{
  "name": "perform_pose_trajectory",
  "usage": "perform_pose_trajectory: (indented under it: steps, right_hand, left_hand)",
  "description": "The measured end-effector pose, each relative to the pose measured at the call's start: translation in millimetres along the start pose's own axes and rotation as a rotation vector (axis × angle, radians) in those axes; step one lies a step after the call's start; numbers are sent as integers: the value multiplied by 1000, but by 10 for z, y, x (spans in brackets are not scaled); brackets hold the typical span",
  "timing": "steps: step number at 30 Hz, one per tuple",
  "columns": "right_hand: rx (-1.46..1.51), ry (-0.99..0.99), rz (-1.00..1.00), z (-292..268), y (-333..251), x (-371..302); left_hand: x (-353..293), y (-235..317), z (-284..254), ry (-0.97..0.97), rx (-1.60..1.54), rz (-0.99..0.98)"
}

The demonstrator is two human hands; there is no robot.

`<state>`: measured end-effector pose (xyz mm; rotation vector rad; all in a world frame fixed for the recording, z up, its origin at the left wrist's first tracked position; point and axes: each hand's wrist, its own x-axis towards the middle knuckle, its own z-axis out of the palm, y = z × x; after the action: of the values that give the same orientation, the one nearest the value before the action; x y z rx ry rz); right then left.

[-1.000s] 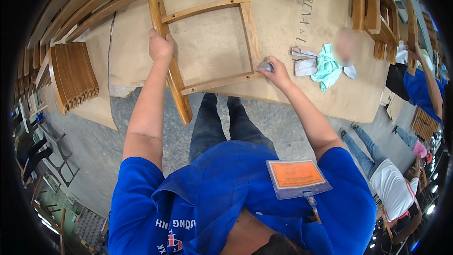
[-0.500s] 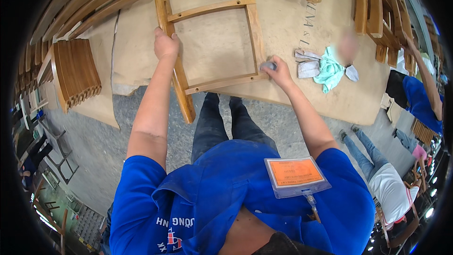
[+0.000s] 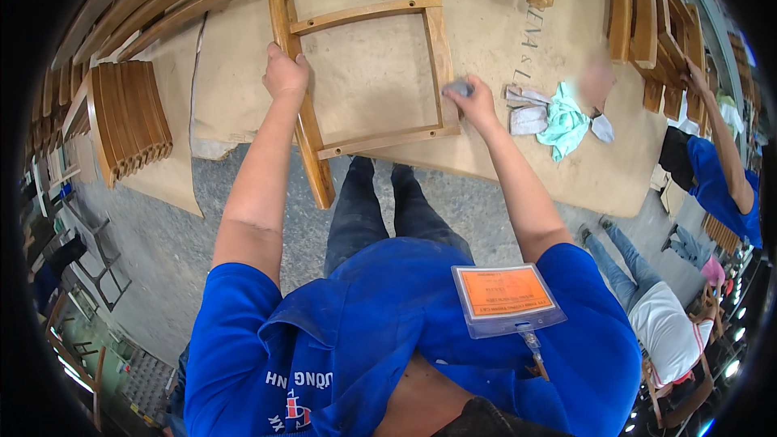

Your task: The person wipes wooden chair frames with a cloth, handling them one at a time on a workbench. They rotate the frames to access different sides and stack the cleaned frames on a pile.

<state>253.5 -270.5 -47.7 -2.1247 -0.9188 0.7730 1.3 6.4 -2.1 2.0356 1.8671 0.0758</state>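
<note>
A four-sided wooden frame [image 3: 441, 57], with one long thick leg [image 3: 310, 125] along its left side, lies on the cardboard-covered table. My left hand [image 3: 286, 71] is wrapped round that leg, above its middle. Between the fingers and thumb of my right hand [image 3: 476, 102] is a small grey sanding pad [image 3: 460, 87]. The pad touches or nearly touches the outer edge of the frame's right bar, below its middle. Dark screw holes show in the upper and lower bars.
Light green and grey rags [image 3: 564, 121] lie right of the frame. Stacked wooden frames [image 3: 133, 121] stand at the left, with more curved wooden parts [image 3: 166, 12] behind. Wooden pieces [image 3: 643, 16] rise at the back right. Co-workers [image 3: 668, 328] are at the right.
My right hand has slid the grey pad away from me along the right bar, from near the lower corner. My left hand keeps its hold on the leg.
</note>
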Motion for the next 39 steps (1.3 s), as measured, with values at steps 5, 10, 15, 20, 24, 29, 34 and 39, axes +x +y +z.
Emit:
perform_pose_trajectory:
  steps: [5,10,15,20,24,29,34,39]
  right_hand:
    - [28,140,-109,24,-114,265]
    - [-199,-97,-147,-93,-147,-139]
    - [-188,-71,-149,-130,-257,116]
    - [-310,-278,-107,-205,-282,53]
    - [-322,-290,-257,-287,-244,67]
    - [-193,-214,-180,-327,-293,218]
    - [-448,-360,-191,-306,-417,123]
    - [-478,-260,-225,-270,-480,32]
  left_hand:
    - [-16,31,-16,-15,27,-37]
    - [-32,60,-44,-17,41,-42]
    - [-34,60,-44,-47,43,-67]
    - [-33,64,-45,-36,19,-54]
    - [-31,77,-64,-49,39,-62]
    - [-49,75,-56,-18,29,-51]
    - [-42,76,-48,-37,39,-63]
    - [-40,78,-48,-24,32,-65]
